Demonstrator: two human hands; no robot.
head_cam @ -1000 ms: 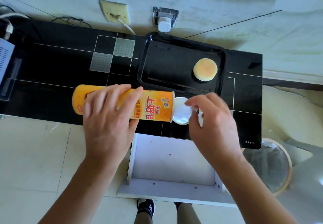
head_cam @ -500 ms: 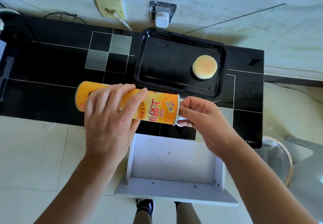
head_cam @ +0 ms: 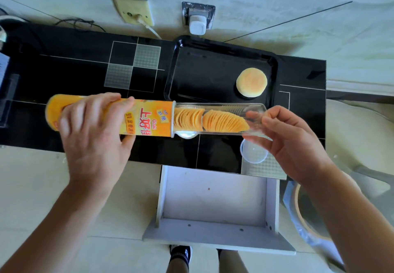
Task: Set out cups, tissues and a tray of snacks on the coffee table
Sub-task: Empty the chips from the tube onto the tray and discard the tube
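My left hand (head_cam: 93, 136) grips an orange crisp can (head_cam: 149, 118), held level over the black coffee table (head_cam: 64, 76). A clear plastic inner tray (head_cam: 223, 107) sticks out of the can's mouth to the right, with stacked crisps (head_cam: 209, 120) in it. My right hand (head_cam: 285, 140) holds the tray's far end between thumb and fingers. Behind them lies a black serving tray (head_cam: 204, 76) with one round pale cake (head_cam: 251, 82) at its right end. The can's clear lid (head_cam: 253, 152) lies on the table under my right hand.
A white open drawer (head_cam: 215, 200) juts out below the table's front edge. A round bin with a plastic liner (head_cam: 307, 215) stands at the lower right. Wall sockets and a white plug (head_cam: 197, 24) sit behind the table. My shoes (head_cam: 181, 255) show at the bottom.
My right hand has drawn the clear inner tray of crisps out of the can to the right. The lid now lies on the table. My left hand still grips the can.
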